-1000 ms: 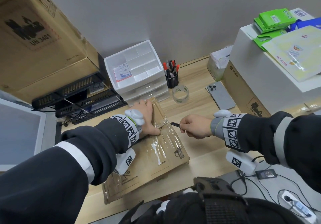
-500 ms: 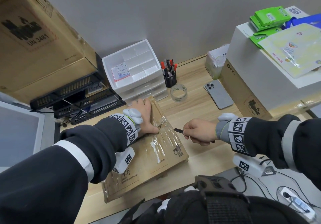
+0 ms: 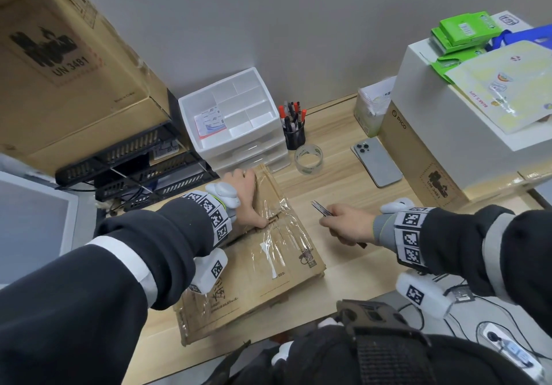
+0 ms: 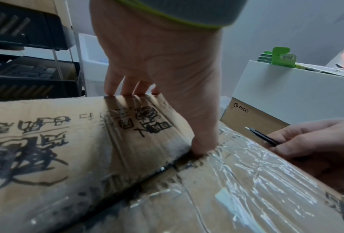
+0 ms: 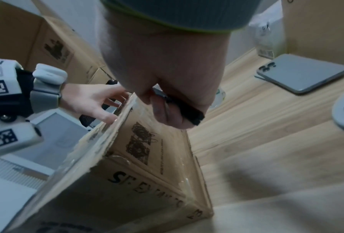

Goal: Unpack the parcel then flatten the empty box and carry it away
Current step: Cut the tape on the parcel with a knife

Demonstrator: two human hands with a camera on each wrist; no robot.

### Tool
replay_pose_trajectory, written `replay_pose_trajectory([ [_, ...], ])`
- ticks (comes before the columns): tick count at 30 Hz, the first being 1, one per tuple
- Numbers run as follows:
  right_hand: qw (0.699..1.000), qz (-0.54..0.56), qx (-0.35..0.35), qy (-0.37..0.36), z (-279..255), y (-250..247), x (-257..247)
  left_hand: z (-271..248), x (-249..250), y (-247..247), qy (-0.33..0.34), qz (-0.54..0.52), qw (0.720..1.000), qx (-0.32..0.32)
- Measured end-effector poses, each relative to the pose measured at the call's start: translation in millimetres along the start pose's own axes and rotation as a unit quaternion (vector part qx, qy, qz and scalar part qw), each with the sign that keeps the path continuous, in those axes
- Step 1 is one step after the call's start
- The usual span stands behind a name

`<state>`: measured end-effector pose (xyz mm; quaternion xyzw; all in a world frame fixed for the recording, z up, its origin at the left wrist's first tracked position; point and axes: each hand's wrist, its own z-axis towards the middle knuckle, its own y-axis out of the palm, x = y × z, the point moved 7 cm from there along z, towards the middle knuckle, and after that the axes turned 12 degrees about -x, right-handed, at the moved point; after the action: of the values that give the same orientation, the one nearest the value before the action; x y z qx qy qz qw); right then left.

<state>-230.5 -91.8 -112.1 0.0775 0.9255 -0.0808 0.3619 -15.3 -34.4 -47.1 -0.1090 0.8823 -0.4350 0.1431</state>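
Note:
A brown cardboard parcel (image 3: 263,262) (image 5: 143,165), wrapped in crinkled clear tape, lies on the wooden desk (image 3: 352,193). My left hand (image 3: 245,202) (image 4: 157,71) (image 5: 91,100) presses on its far end. The fingers reach over the far edge and the thumb tip sits in the seam between the flaps (image 4: 179,164). My right hand (image 3: 346,223) (image 4: 314,148) (image 5: 167,71) grips a black utility knife (image 3: 321,208) (image 4: 265,137) (image 5: 183,108). The hand hovers just right of the parcel, with the blade pointing left and away from me, clear of the tape.
Behind the parcel stand a white drawer organiser (image 3: 236,115), a pen cup (image 3: 294,133) and a tape roll (image 3: 308,157). A phone (image 3: 378,162) lies beside a PICO carton (image 3: 418,157). Black trays (image 3: 134,157) and a big carton (image 3: 68,65) fill the left. Cables (image 3: 507,346) lie near right.
My right hand has drawn the knife off the taped seam and moved it right, away from the parcel. My left hand keeps its place on the box.

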Motion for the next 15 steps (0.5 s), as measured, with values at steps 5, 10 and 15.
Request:
replay_pose_trajectory([
  [5,1.0,0.021,0.005,-0.014,15.9,15.6,-14.3,-1.3,4.5,-1.3,-0.001,0.017,1.0,-0.019],
  [10,0.994,0.095,-0.01,-0.045,19.7,18.4,-18.8,-5.0,-3.0,-2.0,-0.012,0.013,1.0,-0.017],
  [15,0.995,0.078,0.019,-0.058,23.3,15.4,-28.6,-9.7,-14.1,-1.2,-0.06,0.004,0.997,-0.039],
])
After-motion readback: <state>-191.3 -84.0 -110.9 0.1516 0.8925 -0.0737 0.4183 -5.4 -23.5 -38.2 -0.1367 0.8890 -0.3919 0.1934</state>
